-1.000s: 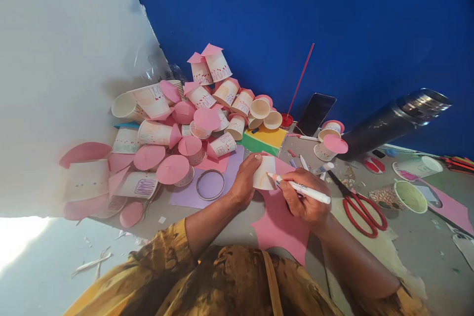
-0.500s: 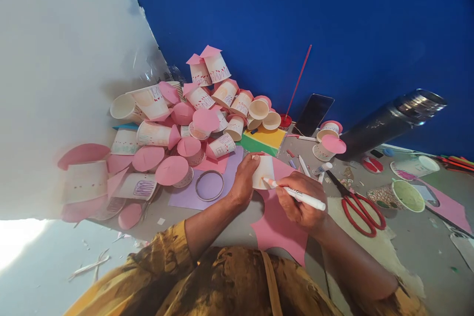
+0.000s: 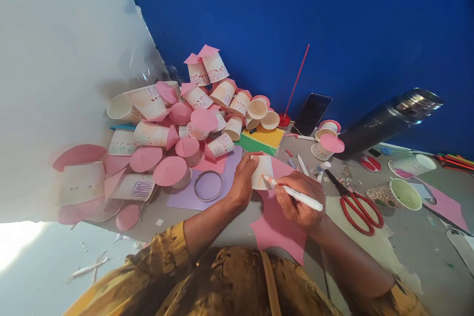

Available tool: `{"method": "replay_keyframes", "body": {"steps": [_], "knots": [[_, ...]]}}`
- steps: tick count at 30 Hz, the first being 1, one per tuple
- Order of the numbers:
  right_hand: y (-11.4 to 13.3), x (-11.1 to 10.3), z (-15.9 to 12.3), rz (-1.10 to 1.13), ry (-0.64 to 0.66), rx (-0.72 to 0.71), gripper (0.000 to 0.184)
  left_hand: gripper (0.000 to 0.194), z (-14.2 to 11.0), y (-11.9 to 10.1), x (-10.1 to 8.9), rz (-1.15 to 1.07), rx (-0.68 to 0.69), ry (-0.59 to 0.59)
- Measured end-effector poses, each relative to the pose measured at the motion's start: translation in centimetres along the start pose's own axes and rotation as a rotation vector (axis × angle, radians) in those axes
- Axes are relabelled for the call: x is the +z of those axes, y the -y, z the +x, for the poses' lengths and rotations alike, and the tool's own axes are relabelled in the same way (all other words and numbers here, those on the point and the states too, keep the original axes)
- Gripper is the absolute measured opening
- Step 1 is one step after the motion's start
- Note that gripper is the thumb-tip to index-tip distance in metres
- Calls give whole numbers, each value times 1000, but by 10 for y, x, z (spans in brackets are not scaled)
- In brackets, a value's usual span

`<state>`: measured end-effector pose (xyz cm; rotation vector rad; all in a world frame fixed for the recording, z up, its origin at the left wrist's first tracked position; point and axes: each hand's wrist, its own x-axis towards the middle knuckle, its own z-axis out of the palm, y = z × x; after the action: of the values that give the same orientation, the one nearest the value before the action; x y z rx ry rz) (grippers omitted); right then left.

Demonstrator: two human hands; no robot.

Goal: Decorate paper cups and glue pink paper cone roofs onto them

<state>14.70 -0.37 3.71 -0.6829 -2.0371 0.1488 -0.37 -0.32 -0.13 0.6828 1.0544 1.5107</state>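
Observation:
My left hand (image 3: 243, 180) is closed around a small white paper cup (image 3: 262, 170), thumb near its upper edge. A marker (image 3: 299, 196) with a white barrel and peach tip is gripped in my right hand (image 3: 299, 202). Its tip touches the cup's side, where a faint orange line shows. Under both hands lies a sheet of pink paper (image 3: 279, 229) with curved cut-outs. Left of my left hand, a thin grey ring (image 3: 208, 186) rests on purple paper (image 3: 181, 199). The side of the cup turned away from me is hidden.
Decorated paper cups with pink paper tops (image 3: 169, 172) are heaped at the left. Red-handled scissors (image 3: 361, 213) lie right of my right hand. Behind them are a dark flask (image 3: 381, 126), a phone (image 3: 313, 113) leaning on the blue wall (image 3: 296, 10), and a patterned cup (image 3: 385, 193).
The marker tip has shifted slightly on the cup's side, and the orange line looks a little longer. Both hands keep their hold. The whole view has drifted slightly.

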Motion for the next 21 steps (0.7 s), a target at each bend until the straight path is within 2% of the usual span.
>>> {"method": "replay_keyframes", "body": {"steps": [7, 12, 21], "knots": [[-2, -3, 2, -81, -33, 20, 8, 35, 0, 0, 1, -69, -49, 11], [1, 0, 0, -53, -25, -10, 6, 33, 0, -3, 3, -39, 7, -15], [1, -2, 2, -68, -25, 9, 7, 35, 0, -2, 3, -23, 3, -29]]}}
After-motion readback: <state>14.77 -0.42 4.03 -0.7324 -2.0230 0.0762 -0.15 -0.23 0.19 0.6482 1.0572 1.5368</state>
